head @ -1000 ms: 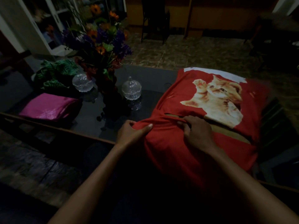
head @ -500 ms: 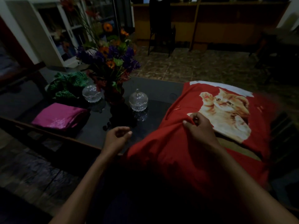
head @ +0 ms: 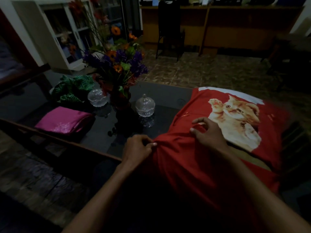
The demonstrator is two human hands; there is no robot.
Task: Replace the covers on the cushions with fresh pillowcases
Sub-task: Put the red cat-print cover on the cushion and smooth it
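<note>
Red cotton pillowcase with an orange kitten print (head: 193,158) lies over the cushion at the dark glass bench (head: 161,96) | change: left hand (head: 137,149), free half a second ago, again pinches its bunched edge | right hand (head: 207,133) grips the cloth beside the print | judged: cover being worked along.

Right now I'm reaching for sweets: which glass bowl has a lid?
The right bowl, knobbed lid on, right of the vase; the left bowl shows none.

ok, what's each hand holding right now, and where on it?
Both hold the red pillowcase. The left hand pinches its bunched near-left edge; the right hand pinches a fold on top, beside the cat print.
</note>
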